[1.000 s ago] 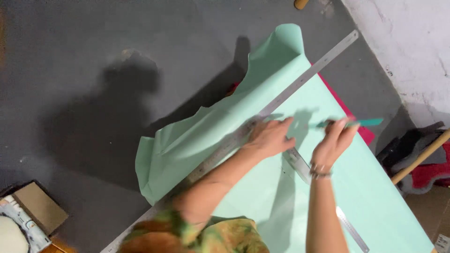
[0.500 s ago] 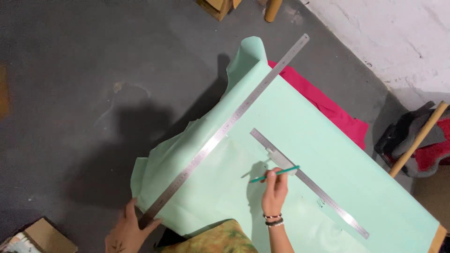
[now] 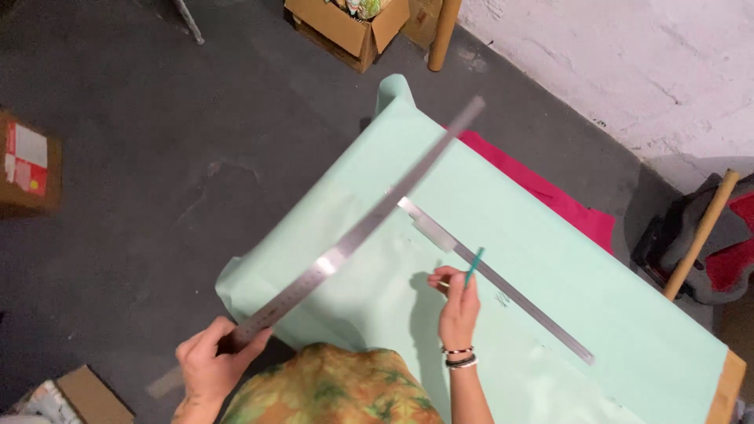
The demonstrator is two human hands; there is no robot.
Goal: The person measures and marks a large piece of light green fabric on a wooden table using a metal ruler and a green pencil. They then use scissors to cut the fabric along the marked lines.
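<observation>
left hand [image 3: 210, 363] grips the long ruler [image 3: 357, 232] above the mint sheet [image 3: 550, 259]; right hand [image 3: 458, 305] pinches a green pencil [image 3: 473, 267].

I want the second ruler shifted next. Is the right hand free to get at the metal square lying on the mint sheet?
Probably yes: the right hand rests beside the metal square with nothing between, though it holds a teal pencil.

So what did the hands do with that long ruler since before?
The left hand slid from the middle of the long metal ruler to its near end and lifted it off the mint green sheet. The right hand keeps its green pencil. The second ruler stays flat.
</observation>
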